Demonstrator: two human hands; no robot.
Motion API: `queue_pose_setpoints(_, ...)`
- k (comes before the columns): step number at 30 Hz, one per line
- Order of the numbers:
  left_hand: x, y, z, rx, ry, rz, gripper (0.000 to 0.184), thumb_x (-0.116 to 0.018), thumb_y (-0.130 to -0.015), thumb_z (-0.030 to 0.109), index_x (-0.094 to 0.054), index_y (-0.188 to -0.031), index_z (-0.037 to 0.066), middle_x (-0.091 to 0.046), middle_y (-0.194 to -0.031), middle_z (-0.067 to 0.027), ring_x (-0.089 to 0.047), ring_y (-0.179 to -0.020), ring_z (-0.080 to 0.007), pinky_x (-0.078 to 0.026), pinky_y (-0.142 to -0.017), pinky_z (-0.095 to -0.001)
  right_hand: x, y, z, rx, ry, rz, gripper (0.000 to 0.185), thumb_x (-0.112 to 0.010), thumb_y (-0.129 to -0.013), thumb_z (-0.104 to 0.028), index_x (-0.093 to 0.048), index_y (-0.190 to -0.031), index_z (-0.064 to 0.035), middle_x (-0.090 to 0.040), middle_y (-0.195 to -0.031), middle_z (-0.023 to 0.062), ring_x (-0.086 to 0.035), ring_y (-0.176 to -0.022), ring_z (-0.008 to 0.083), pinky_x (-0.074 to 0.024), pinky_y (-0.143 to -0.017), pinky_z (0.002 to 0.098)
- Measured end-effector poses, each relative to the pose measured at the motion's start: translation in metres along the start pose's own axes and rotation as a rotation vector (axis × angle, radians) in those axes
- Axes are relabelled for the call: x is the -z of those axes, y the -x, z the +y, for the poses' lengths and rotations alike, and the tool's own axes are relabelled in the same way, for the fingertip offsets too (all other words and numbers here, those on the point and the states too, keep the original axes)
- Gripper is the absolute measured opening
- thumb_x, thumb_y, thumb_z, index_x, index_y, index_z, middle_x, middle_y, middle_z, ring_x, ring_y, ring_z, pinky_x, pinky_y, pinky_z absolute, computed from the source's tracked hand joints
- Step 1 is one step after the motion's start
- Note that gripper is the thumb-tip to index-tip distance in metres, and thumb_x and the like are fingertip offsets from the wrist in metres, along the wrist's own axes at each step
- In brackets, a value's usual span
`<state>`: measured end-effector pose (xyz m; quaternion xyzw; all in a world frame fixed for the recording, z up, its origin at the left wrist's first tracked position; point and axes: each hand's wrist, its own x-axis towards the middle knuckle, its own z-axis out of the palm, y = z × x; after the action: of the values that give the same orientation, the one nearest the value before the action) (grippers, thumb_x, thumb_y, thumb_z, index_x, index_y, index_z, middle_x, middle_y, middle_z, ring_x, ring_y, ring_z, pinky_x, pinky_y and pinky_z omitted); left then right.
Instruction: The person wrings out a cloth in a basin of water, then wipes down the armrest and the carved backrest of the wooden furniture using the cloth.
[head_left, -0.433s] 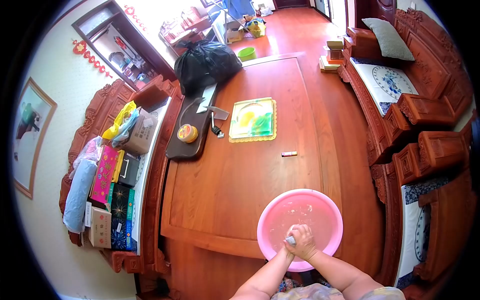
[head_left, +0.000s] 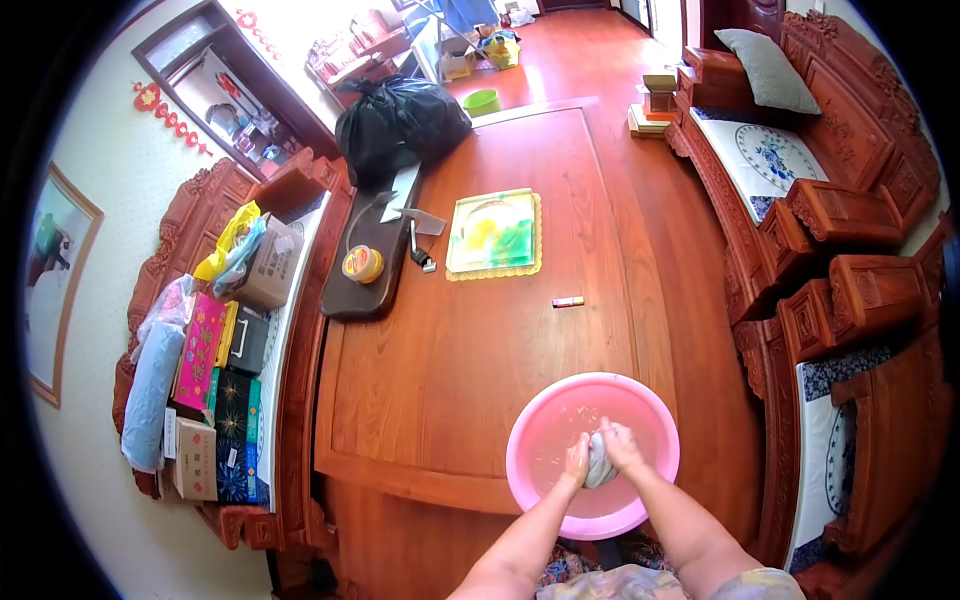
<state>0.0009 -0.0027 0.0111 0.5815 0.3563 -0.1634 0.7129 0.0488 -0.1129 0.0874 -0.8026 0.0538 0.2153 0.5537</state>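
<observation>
A pink basin with water in it stands at the near edge of the wooden table. Over the water, a bunched grey-white cloth is held between both hands. My left hand presses against the cloth's left side. On its upper right, my right hand is closed around the cloth. Part of the cloth is hidden by my fingers.
A small stick-like tube lies beyond the basin. Farther off are a square yellow-green tray, a dark tea board bearing a round yellow tub, and a black plastic bag. Carved wooden seats flank the table.
My hands have moved apart and slightly up from a tight clasp. More of the cloth now shows between them. The whole view has shifted a little.
</observation>
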Motion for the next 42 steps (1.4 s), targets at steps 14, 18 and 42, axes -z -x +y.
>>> queue_pose_setpoints(14,0.041,0.007,-0.033,-0.057,-0.672,0.141,0.048,-0.047,-0.074,0.013,-0.044,-0.121,0.023,-0.036,-0.117,-0.0216,-0.041,-0.108,-0.0344,-0.033,-0.094,-0.0374,0.002,0.007,0.099,0.308,1.230,-0.233,0.048,-0.062,-0.067,-0.023,-0.049,-0.114,-0.0263,-0.036,-0.115,0.0122,-0.036,-0.106,0.0306,-0.0322,-0.088,0.0444)
queue_pose_setpoints(18,0.039,-0.003,-0.048,0.037,-0.405,0.145,0.046,-0.046,-0.078,0.014,-0.042,-0.124,0.019,-0.034,-0.123,-0.0193,-0.042,-0.110,-0.0319,-0.035,-0.092,-0.0390,-0.005,0.007,0.084,-0.015,0.946,-0.329,0.043,-0.059,-0.066,-0.012,-0.053,-0.108,-0.0217,-0.037,-0.112,0.0147,-0.037,-0.106,0.0330,-0.0345,-0.088,0.0448)
queue_pose_setpoints(42,-0.016,0.039,0.011,0.328,0.798,-0.503,0.046,-0.034,-0.085,0.044,-0.053,-0.104,0.006,-0.058,-0.092,-0.0114,-0.056,-0.086,-0.0222,-0.045,-0.077,-0.0365,-0.024,0.057,-0.022,0.928,0.450,0.074,0.032,-0.068,-0.058,-0.029,-0.049,-0.076,-0.0111,-0.048,-0.090,0.0088,-0.046,-0.086,0.0286,-0.0340,-0.073,0.0421)
